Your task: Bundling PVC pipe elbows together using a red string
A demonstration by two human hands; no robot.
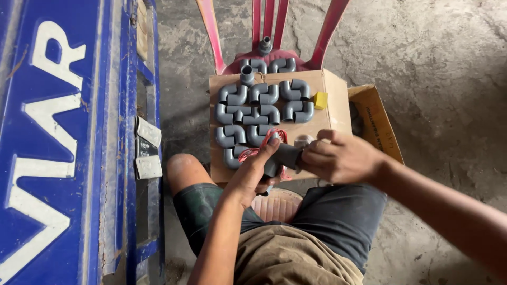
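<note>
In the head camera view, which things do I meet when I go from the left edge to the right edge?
Blue painted metal panel → left hand → grey pipe fitting held by both hands → right hand → open brown carton → bare concrete floor.

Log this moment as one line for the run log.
left hand: holds grey pipe fitting, red string | right hand: grips fitting | cardboard box: elbow fittings in rows
</note>
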